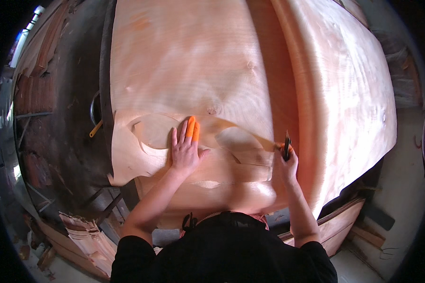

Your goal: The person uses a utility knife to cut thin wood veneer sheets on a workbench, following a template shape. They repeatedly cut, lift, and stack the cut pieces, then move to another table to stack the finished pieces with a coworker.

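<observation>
My left hand (186, 150) lies flat, fingers stretched out, on a thin pale wood veneer sheet (189, 61). Orange covers wrap two of its fingertips. Beneath and beside it is a veneer piece with curved cut-outs and loose slivers (151, 150). At the sheet's right edge my right hand (289, 162) is closed round a dark, slim knife (287, 145) pointing away from me. A narrow veneer strip (250, 133) runs from near my left fingers to my right hand; whether the fingers grip it I cannot tell. Orange also shows on a right fingertip.
To the right a large veneer sheet (344, 94) bulges up in a curve. A dark bench surface (78, 85) lies to the left, with a yellow-handled tool (96, 129) on it. Stacked veneer scraps (87, 238) sit at lower left, and boards (340, 219) at lower right.
</observation>
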Tool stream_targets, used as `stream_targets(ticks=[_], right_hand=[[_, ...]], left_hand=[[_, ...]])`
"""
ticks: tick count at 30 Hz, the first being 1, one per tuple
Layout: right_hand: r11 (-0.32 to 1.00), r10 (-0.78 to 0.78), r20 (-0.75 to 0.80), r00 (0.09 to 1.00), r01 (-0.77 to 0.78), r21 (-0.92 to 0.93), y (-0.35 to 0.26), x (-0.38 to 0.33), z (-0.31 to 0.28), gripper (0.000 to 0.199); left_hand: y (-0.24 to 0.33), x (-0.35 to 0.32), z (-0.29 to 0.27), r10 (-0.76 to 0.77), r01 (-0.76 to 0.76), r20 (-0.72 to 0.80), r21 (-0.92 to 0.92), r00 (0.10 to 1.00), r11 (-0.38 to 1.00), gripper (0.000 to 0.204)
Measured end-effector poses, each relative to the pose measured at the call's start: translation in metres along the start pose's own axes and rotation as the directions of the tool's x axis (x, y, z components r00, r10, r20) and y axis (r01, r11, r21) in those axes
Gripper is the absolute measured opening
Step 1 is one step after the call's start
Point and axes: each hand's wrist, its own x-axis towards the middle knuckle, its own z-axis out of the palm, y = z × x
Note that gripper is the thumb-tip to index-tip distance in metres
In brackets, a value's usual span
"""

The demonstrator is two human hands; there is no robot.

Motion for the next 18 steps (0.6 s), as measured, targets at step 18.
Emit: stream_targets(ticks=[18], right_hand=[[0.96,-0.218,0.386,0.896,0.268,-0.081,-0.016,0.041,0.04,0.041]], left_hand=[[-0.012,0.054,0.023,-0.187,0.159,-0.358,-0.106,0.915,0.981,0.059]])
